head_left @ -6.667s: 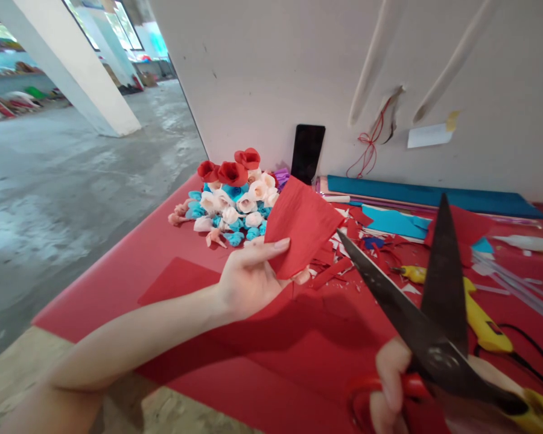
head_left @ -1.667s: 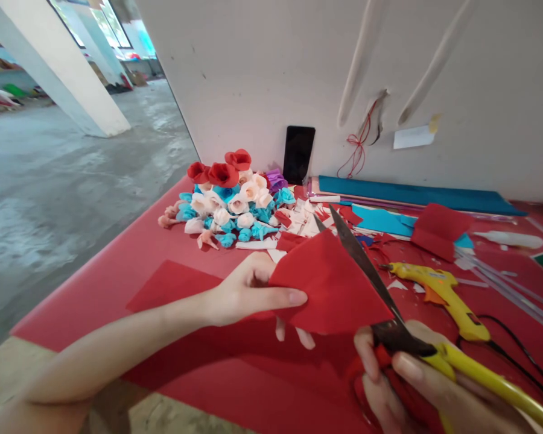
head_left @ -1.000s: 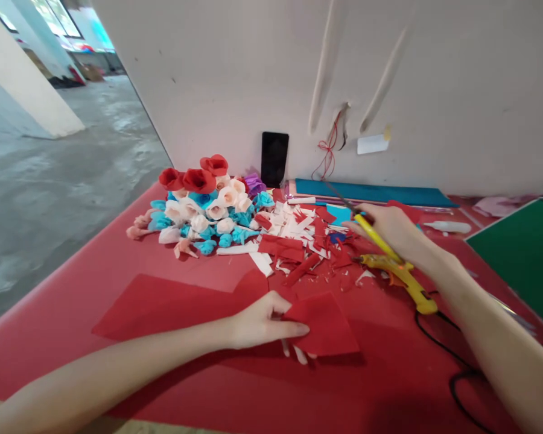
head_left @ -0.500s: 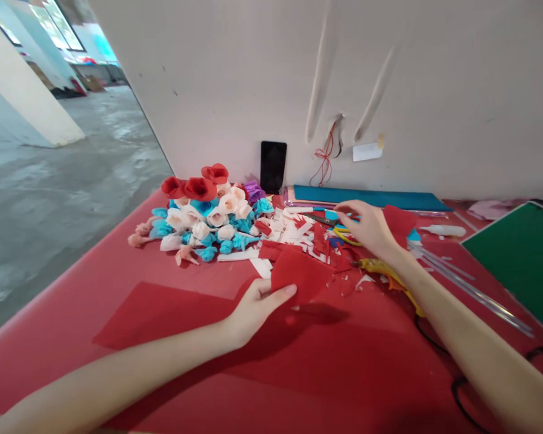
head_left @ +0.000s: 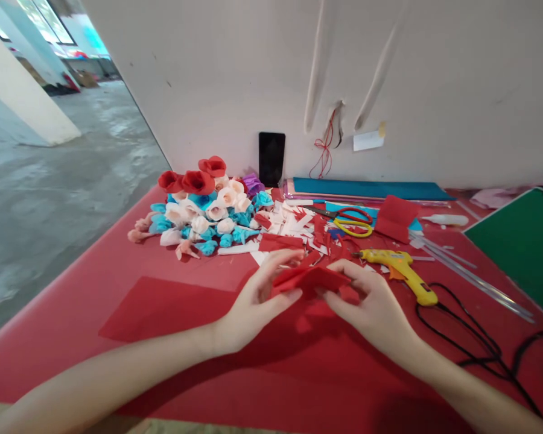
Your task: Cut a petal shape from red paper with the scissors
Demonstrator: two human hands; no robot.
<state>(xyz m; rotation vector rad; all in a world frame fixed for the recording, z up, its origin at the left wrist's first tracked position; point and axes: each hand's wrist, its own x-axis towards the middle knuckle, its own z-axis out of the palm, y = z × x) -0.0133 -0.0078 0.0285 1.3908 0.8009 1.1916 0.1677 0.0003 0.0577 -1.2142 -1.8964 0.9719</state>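
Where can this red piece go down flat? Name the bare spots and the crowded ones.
Bare red table lies near the front edge, between the forearms below the left hand and right hand. More lies left of the flat red sheet. Crowded: paper flowers, scraps, scissors, glue gun, its cord.

The paper piece (head_left: pixel 310 279) between the left hand (head_left: pixel 253 301) and right hand (head_left: pixel 371 304) is plain red, matching the red table cover (head_left: pixel 117 265). At ten o'clock from it, the paper roses (head_left: pixel 203 205) are red, white, peach and light blue. At one o'clock, the scissors (head_left: pixel 350 220) have one red and one yellow handle. At three o'clock, the glue gun (head_left: pixel 400 268) is yellow with a black cord. At two o'clock lies a green sheet (head_left: pixel 520 247); at twelve, a black phone (head_left: pixel 271 158).
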